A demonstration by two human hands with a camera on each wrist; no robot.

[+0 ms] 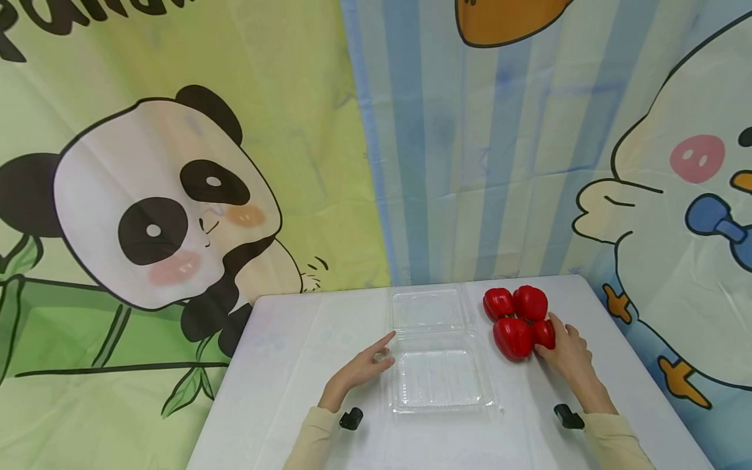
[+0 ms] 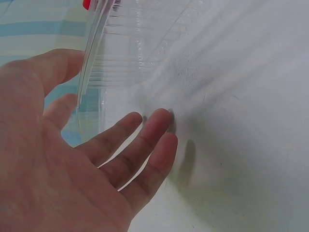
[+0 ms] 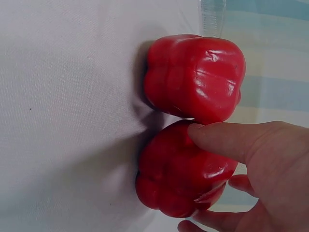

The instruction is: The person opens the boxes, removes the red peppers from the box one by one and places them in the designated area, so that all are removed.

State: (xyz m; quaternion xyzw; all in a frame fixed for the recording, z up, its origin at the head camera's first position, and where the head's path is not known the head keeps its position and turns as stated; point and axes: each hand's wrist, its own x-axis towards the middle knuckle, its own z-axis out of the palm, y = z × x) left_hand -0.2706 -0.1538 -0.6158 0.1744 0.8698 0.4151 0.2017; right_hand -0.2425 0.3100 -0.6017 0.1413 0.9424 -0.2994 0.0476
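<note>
Four-lobed red bell peppers lie in a cluster on the right of the table. My right hand [image 1: 568,356] grips the nearest-right bell pepper [image 3: 178,169], thumb on one side and fingers round the other. Beside it sits another red bell pepper [image 3: 193,75], close to the thumb tip. A clear plastic clamshell container [image 1: 442,378] lies unfolded in the middle, its lid [image 1: 427,309] towards the back. My left hand [image 1: 360,369] is at the container's left side with its fingers loosely extended. In the left wrist view, fingertips [image 2: 75,63] reach right at the clear rim.
The white table [image 1: 305,339] meets a cartoon-printed curtain [image 1: 329,196] at the back. Two more red peppers [image 1: 531,303] stand at the rear of the cluster. Small black wrist devices [image 1: 351,418] show near both sleeves.
</note>
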